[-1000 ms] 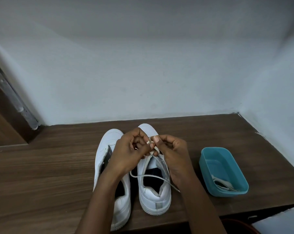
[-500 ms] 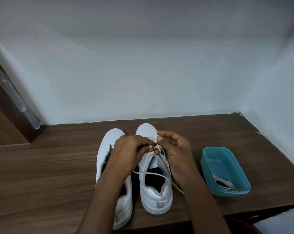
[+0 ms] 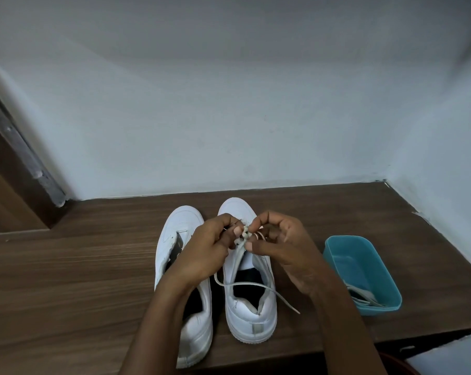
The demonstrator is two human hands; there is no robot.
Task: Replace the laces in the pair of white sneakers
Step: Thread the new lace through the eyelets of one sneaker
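Head camera looks down on the left hand (image 3: 202,250) and right hand (image 3: 283,247), fingertips pinched together on the white lace (image 3: 244,235) over the right sneaker (image 3: 249,309). Its loose end trails across the opening. Just beside it stands the left sneaker (image 3: 180,220), unlaced. Both rest on a dark wooden table (image 3: 66,280) set into a pale-walled corner (image 3: 387,180); to the right, a teal tub (image 3: 361,272) holds more laces (image 3: 364,296)

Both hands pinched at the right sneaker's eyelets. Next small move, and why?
Probably pull the lace through and snug it. Both hands pinch it low on the right sneaker, and its slack tail lies loose across the opening.
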